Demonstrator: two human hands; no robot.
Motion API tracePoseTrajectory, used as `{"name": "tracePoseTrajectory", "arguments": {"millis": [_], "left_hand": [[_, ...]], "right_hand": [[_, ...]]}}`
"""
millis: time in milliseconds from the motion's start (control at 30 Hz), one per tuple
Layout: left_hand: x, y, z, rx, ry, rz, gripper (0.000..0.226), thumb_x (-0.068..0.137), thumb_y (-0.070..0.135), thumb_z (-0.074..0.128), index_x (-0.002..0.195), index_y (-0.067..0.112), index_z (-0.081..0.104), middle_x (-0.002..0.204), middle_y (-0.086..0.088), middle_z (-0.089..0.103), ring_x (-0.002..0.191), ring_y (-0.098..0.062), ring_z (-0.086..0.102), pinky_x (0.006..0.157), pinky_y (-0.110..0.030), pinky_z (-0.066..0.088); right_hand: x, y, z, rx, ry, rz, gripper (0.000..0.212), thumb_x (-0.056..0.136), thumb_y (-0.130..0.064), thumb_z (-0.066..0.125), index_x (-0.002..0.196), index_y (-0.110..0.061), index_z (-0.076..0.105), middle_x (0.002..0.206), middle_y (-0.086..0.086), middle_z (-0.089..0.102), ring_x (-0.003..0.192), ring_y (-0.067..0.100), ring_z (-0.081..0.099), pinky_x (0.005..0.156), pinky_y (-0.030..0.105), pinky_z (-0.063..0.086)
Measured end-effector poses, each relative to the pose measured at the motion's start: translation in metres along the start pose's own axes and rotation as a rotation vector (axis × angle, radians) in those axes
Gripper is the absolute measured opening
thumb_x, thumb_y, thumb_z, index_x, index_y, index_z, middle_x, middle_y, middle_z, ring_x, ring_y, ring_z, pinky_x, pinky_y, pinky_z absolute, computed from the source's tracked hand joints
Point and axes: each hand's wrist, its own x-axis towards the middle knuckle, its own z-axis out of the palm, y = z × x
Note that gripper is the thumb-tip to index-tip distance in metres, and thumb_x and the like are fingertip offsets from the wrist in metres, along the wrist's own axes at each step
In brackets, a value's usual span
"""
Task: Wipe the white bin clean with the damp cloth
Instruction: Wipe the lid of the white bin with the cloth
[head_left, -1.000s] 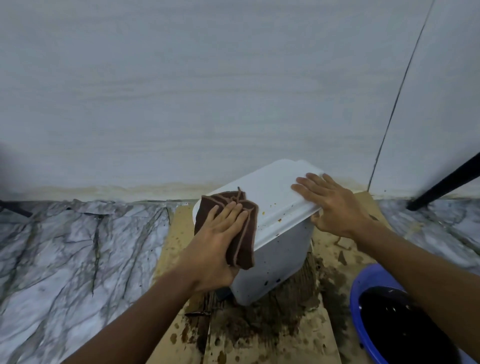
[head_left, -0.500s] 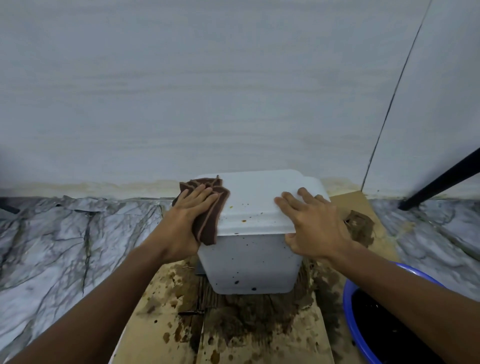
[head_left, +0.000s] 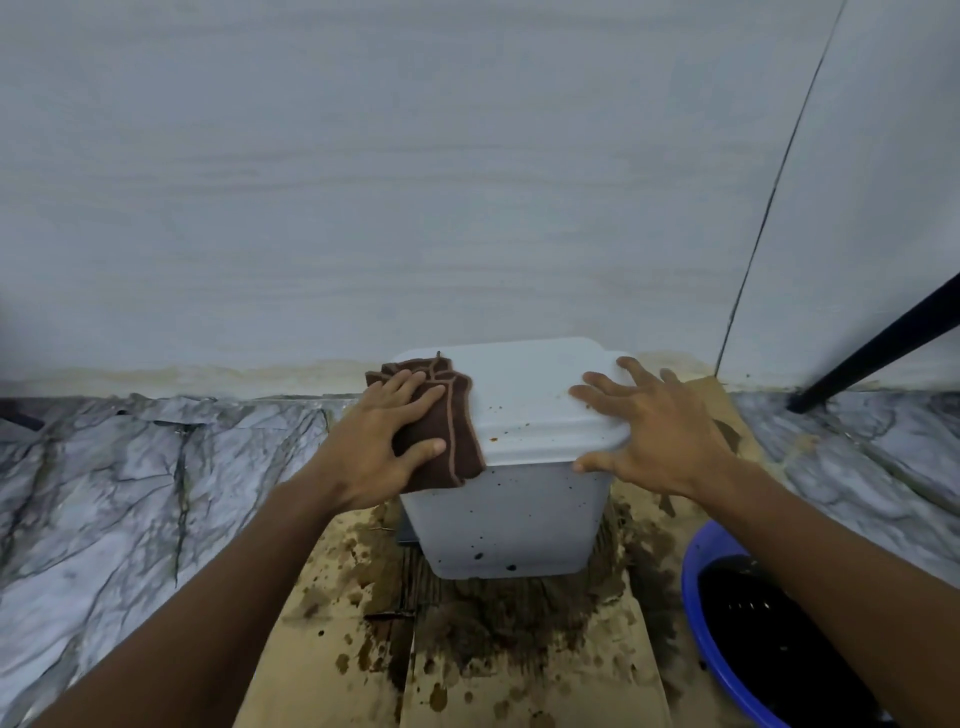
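The white bin (head_left: 509, 509) stands upright on stained cardboard, its lid facing up and speckled with small brown spots. A folded brown cloth (head_left: 447, 441) lies over the lid's left edge and hangs down the side. My left hand (head_left: 384, 441) presses flat on the cloth with straight fingers. My right hand (head_left: 654, 431) rests spread on the lid's right edge, thumb against the rim's front.
Wet, dirt-stained cardboard (head_left: 467, 649) covers the marble floor (head_left: 130, 493) under the bin. A blue basin (head_left: 727, 623) with dark water sits at the lower right. A black slanted leg (head_left: 872, 343) stands at the right, and the wall is just behind the bin.
The bin has been turned from a corner-on pose to square-on. My left hand with the cloth slid to the lid's left edge; my right hand shifted to the lid's right edge.
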Motion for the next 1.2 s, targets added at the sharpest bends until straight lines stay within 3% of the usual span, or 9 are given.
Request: {"name": "tracePoseTrajectory", "arguments": {"millis": [133, 267, 367, 567, 733, 933, 1067, 1133, 1200], "left_hand": [[0.017, 0.038, 0.014, 0.158, 0.028, 0.079, 0.071, 0.100, 0.060, 0.030, 0.161, 0.025, 0.021, 0.168, -0.001, 0.016, 0.156, -0.017, 0.006, 0.121, -0.029, -0.007], [0.039, 0.086, 0.038, 0.300, 0.006, 0.123, 0.067, 0.106, 0.054, 0.020, 0.162, 0.020, 0.009, 0.170, -0.002, 0.008, 0.156, -0.019, 0.002, 0.126, -0.039, -0.003], [0.040, 0.089, 0.043, 0.305, -0.007, 0.166, 0.066, 0.106, 0.055, 0.018, 0.162, 0.023, 0.008, 0.170, 0.000, 0.006, 0.156, -0.016, 0.001, 0.127, -0.038, -0.001], [-0.003, 0.016, 0.018, 0.221, 0.036, 0.026, 0.071, 0.099, 0.069, 0.016, 0.161, 0.035, 0.013, 0.169, 0.005, 0.005, 0.156, -0.012, -0.002, 0.124, -0.031, -0.006], [-0.002, 0.012, 0.017, 0.229, -0.002, -0.121, 0.078, 0.092, 0.078, 0.006, 0.160, 0.041, 0.007, 0.170, 0.002, -0.005, 0.155, -0.015, -0.014, 0.125, -0.038, -0.009], [0.050, 0.095, 0.041, 0.289, -0.068, 0.039, 0.076, 0.096, 0.071, 0.004, 0.162, 0.033, 0.004, 0.170, -0.006, 0.001, 0.157, -0.021, -0.005, 0.126, -0.042, -0.005], [0.050, 0.092, 0.040, 0.260, -0.065, 0.120, 0.069, 0.100, 0.067, 0.015, 0.161, 0.036, 0.007, 0.170, 0.000, 0.002, 0.156, -0.015, -0.004, 0.127, -0.037, -0.004], [0.039, 0.072, 0.034, 0.216, -0.034, 0.135, 0.069, 0.100, 0.069, 0.018, 0.161, 0.037, 0.010, 0.169, 0.004, 0.002, 0.155, -0.009, -0.006, 0.127, -0.037, -0.002], [0.028, 0.051, 0.028, 0.211, -0.005, 0.093, 0.074, 0.096, 0.074, 0.015, 0.161, 0.037, 0.012, 0.169, 0.006, 0.002, 0.153, -0.005, -0.009, 0.126, -0.032, -0.008]], "right_hand": [[-0.001, -0.002, 0.003, 0.107, 0.026, 0.030, 0.084, 0.075, -0.074, 0.062, 0.149, -0.046, 0.032, 0.160, -0.017, 0.025, 0.148, 0.020, 0.020, 0.112, 0.045, 0.032], [-0.002, 0.000, 0.007, 0.118, 0.114, -0.029, 0.076, 0.077, -0.063, 0.071, 0.144, -0.035, 0.047, 0.151, -0.012, 0.043, 0.143, 0.022, 0.031, 0.107, 0.043, 0.040], [0.000, 0.004, 0.011, 0.114, 0.130, -0.067, 0.072, 0.076, -0.066, 0.069, 0.137, -0.035, 0.051, 0.140, -0.013, 0.050, 0.135, 0.020, 0.040, 0.098, 0.043, 0.047], [0.000, 0.005, 0.009, 0.166, 0.130, -0.074, 0.075, 0.070, -0.071, 0.071, 0.136, -0.039, 0.050, 0.133, -0.021, 0.044, 0.121, 0.008, 0.035, 0.088, 0.028, 0.029], [0.002, 0.006, 0.011, 0.209, 0.103, -0.050, 0.079, 0.068, -0.075, 0.068, 0.136, -0.040, 0.048, 0.131, -0.020, 0.044, 0.125, 0.010, 0.036, 0.097, 0.041, 0.042], [0.002, 0.008, 0.013, 0.188, 0.081, -0.044, 0.086, 0.067, -0.076, 0.062, 0.142, -0.039, 0.041, 0.141, -0.018, 0.043, 0.136, 0.016, 0.031, 0.101, 0.049, 0.042], [0.003, 0.016, 0.017, 0.287, 0.104, 0.002, 0.095, 0.059, -0.084, 0.058, 0.142, -0.042, 0.038, 0.142, -0.010, 0.044, 0.124, 0.027, 0.048, 0.098, 0.047, 0.045], [0.001, 0.019, 0.017, 0.304, 0.127, -0.003, 0.096, 0.061, -0.077, 0.068, 0.144, -0.038, 0.041, 0.145, -0.011, 0.043, 0.126, 0.025, 0.047, 0.104, 0.041, 0.041], [-0.001, 0.022, 0.019, 0.372, 0.149, -0.007, 0.101, 0.062, -0.066, 0.080, 0.148, -0.029, 0.042, 0.153, -0.011, 0.040, 0.141, 0.017, 0.036, 0.117, 0.040, 0.028]]}}
